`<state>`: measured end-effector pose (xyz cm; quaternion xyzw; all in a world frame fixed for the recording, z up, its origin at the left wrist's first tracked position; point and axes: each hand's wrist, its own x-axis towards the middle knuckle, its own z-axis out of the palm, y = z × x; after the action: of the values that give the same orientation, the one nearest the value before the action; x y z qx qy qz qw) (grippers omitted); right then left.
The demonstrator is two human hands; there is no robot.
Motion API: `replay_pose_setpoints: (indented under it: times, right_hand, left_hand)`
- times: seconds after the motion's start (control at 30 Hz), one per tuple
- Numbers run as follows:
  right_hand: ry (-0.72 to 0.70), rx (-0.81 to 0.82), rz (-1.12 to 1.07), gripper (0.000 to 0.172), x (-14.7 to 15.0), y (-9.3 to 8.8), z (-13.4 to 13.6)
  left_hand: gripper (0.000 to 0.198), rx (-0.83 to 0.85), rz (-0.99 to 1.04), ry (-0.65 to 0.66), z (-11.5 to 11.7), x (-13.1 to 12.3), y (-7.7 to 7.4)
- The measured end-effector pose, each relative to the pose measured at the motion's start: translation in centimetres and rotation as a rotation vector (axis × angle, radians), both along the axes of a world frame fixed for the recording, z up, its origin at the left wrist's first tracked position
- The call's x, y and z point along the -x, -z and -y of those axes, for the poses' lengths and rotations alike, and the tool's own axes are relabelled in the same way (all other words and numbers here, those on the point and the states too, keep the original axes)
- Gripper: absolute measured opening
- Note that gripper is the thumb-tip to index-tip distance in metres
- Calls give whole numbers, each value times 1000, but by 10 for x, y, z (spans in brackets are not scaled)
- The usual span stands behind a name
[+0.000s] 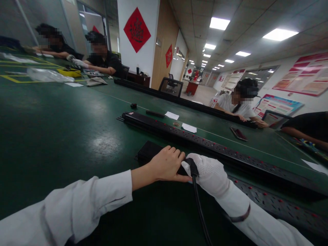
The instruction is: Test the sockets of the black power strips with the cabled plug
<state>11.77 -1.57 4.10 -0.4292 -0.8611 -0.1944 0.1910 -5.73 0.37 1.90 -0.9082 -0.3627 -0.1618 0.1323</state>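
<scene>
My left hand point(167, 164), bare with a white sleeve, lies on top of a black power strip point(148, 150) near the table's front and grips it. My right hand point(208, 172) wears a white dotted glove and is closed around a black plug and cable point(198, 201) at that strip, right beside my left fingers. The cable runs down toward me between my arms. The plug itself is mostly hidden by the glove.
A second long black power strip point(194, 136) with red switches crosses the green table point(56, 130) behind my hands. White paper slips point(189, 127), a phone point(238, 133) and small black parts lie beyond. Several other people sit at work at the far left and right.
</scene>
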Motion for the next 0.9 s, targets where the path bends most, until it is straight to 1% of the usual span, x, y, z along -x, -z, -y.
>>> replay_pose_setpoints:
  times: [0.07, 0.13, 0.17, 0.2, 0.23, 0.27, 0.3, 0.33, 0.37, 0.4, 0.43, 0.5, 0.57, 0.63, 0.67, 0.7, 0.73, 0.77, 0.8, 0.83, 0.9]
  right_hand:
    - [0, -38, -36, 26, -3, -9, 0]
    - [24, -99, -129, 26, -11, -30, 3]
    - [57, -133, -207, 26, -16, -45, 5]
    - [100, -185, -380, 25, -22, -60, 9]
    - [141, -276, -532, 25, -28, -75, 14]
    - [148, -308, -549, 26, -34, -89, 20]
    - [127, -307, -489, 27, -40, -99, 26]
    - [98, -291, -377, 28, -46, -104, 33]
    - [87, -287, -255, 30, -52, -105, 39]
    - [70, -271, -125, 32, -59, -101, 46]
    - [65, -259, 3, 32, -65, -93, 52]
    - [89, -241, 133, 33, -80, -67, 66]
    - [115, -187, 173, 33, -96, -37, 82]
    - [150, -103, 148, 38, -113, -10, 101]
    - [139, -15, 137, 41, -122, 0, 110]
    - [118, 117, 122, 45, -131, 7, 119]
    - [122, 248, 107, 51, -140, 13, 127]
    - [155, 317, 82, 55, -151, 17, 134]
    - [166, 354, 65, 56, -162, 19, 140]
    - [161, 343, 46, 55, -173, 20, 145]
    - [219, 313, 41, 55, -196, 19, 153]
  left_hand:
    - [82, -3, 2, -9, 0, 0, 0]
    - [84, -6, 4, -18, 1, -1, 0]
    - [85, -8, 5, -21, 1, -1, 0]
    - [85, -10, 7, -24, 2, -1, 0]
    - [85, -12, 9, -25, 3, -1, 0]
    - [85, -14, 11, -26, 3, -1, 0]
    - [84, -15, 13, -27, 4, -1, 0]
    - [83, -16, 15, -26, 4, -1, 1]
    - [82, -17, 16, -23, 4, -1, 1]
    - [82, -18, 16, -21, 4, -1, 1]
    - [81, -19, 17, -19, 4, -1, 1]
    - [80, -19, 18, -19, 3, -1, 2]
    - [78, -18, 17, -19, 2, 0, 3]
    - [77, -13, 12, -17, 2, 0, 4]
    - [77, -9, 9, -15, 1, 0, 5]
    - [77, -4, 4, -14, 1, 1, 5]
    - [76, 3, -1, -14, 1, 1, 5]
    - [75, 11, -6, -15, 0, 1, 5]
    - [74, 20, -11, -18, 0, 2, 5]
    - [74, 31, -18, -20, 0, 2, 4]
    - [73, 55, -33, -23, 0, 2, 3]
